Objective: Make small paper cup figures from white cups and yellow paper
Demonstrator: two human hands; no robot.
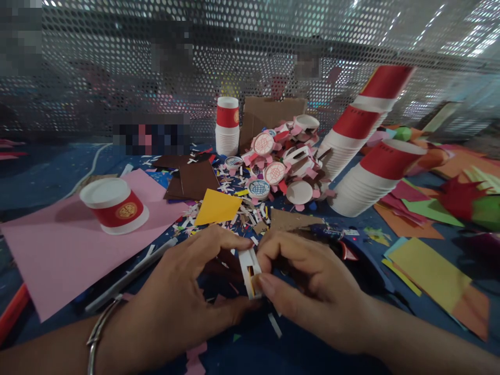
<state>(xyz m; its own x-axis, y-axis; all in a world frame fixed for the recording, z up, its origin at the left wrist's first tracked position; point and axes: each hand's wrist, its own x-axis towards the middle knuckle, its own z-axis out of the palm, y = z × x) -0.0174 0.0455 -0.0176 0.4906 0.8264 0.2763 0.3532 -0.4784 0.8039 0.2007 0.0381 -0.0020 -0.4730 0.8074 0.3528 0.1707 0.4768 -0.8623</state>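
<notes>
My left hand (183, 297) and my right hand (308, 281) meet low in the middle of the view, both pinching a small white cut paper-cup piece (250, 271) held on edge between the fingertips. A metal bangle sits on my left wrist. Under the hands lie paper scraps on the blue table (50, 172). A blue glue gun (351, 250) lies just right of my right hand. An upside-down red and white paper cup (115, 205) stands on a pink sheet (58, 245) to the left.
A heap of finished cup-bottom crafts (281, 161) sits mid-table. Leaning stacks of red and white cups (367, 151) are at right, a short stack (227, 127) and cardboard (269, 112) behind. Coloured paper sheets (429, 271) lie right; yellow (216, 207) and brown paper (195, 179) centre. A perforated metal screen backs the table.
</notes>
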